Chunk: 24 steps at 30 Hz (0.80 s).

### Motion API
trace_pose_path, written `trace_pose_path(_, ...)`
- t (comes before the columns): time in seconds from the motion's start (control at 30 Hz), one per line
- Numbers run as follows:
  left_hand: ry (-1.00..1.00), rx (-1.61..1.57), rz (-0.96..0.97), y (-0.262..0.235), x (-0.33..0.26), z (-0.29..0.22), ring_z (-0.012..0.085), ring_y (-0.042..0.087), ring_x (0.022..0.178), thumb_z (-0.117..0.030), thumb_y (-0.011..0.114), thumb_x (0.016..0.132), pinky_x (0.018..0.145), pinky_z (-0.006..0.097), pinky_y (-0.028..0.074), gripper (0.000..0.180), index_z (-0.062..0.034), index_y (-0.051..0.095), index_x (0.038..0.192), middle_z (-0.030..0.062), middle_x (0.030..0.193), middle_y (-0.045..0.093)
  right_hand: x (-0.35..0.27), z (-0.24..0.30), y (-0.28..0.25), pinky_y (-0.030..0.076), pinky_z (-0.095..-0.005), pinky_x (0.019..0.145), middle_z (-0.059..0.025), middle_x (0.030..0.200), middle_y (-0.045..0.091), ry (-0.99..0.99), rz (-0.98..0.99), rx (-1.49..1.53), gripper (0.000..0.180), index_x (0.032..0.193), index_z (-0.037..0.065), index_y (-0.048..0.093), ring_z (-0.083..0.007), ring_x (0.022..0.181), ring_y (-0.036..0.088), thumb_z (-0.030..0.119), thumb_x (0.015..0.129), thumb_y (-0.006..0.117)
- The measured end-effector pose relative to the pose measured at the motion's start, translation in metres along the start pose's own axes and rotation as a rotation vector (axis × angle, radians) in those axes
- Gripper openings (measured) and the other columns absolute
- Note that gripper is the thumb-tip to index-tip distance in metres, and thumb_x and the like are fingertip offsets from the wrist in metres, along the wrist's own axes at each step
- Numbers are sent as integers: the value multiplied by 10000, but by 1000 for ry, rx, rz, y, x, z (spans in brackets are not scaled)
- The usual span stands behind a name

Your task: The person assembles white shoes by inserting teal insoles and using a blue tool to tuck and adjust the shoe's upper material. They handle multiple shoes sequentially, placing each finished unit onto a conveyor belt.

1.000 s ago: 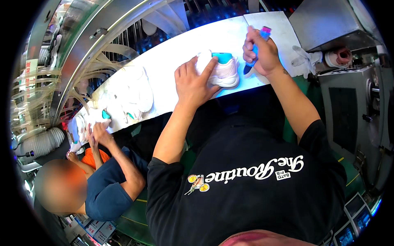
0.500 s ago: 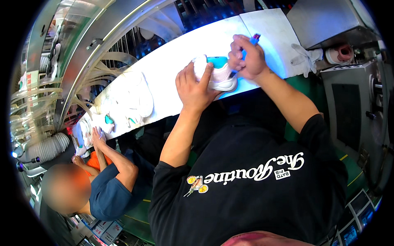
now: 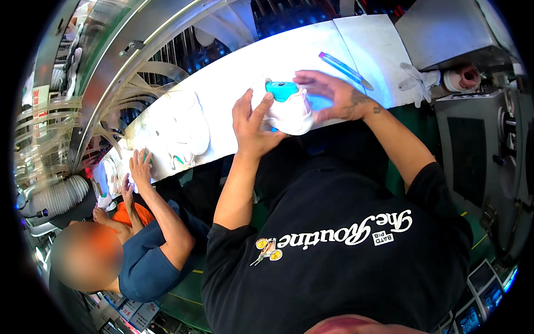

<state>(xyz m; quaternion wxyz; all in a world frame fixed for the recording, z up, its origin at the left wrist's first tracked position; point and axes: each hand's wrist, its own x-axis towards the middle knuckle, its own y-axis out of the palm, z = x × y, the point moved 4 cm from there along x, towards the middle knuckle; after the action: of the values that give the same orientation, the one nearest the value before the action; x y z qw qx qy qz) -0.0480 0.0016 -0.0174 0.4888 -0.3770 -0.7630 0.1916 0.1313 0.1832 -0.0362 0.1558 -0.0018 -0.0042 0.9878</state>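
Observation:
A white shoe [image 3: 289,114] with a teal insert [image 3: 282,90] rests at the near edge of the bright white conveyor belt [image 3: 233,83]. My left hand [image 3: 253,125] grips its left side, fingers curled over the top. My right hand [image 3: 331,97] holds its right side, fingers spread across the upper. A blue pen-like tool [image 3: 342,68] with a pink cap lies on the belt just behind my right hand, touching neither hand.
More white shoes [image 3: 186,131] lie on the belt to my left. A co-worker's hand [image 3: 140,167] rests on a shoe further left. White gloves [image 3: 418,82] and a tape roll [image 3: 464,78] sit at the right beside grey machines [image 3: 473,145].
My right hand has put the blue tool down on the belt and taken hold of the shoe. The shoe has been drawn nearer the belt's edge.

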Motion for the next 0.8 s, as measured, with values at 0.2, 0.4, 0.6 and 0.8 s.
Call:
trace_pose_path(0.2,25,-74,-23,-6,-5,13,447,642,1236,-380,1027,570,1025,520,523,909,-224,714,1409,218,1396,625,33,11,50,433,-543,1220,-176,1623,498,104,181,101,1297,1747,235,203,-415,1498,479,469,737,981)
trace_pose_path(0.4,62,-6,-8,-2,2,2,426,644,1224,-416,993,624,1027,533,504,860,-258,709,1421,219,1388,622,22,16,46,445,-476,1206,-169,1581,531,100,78,-31,1050,1717,202,302,-353,1418,548,344,849,874)
trace_pose_path(0.6,60,84,35,9,6,-13,406,636,1225,-419,968,633,1028,545,485,843,-274,708,1422,219,1400,604,-5,16,52,478,-440,1174,-174,1436,608,193,-222,-105,987,1550,7,417,-330,1356,607,418,825,946)
trace_pose_path(0.8,42,175,46,18,14,-23,409,635,1239,-421,964,687,1028,536,493,786,-270,710,1415,226,1363,627,-3,6,45,571,-425,1042,-164,1285,703,309,-316,-289,878,1443,-2,508,-303,1183,713,418,810,950)
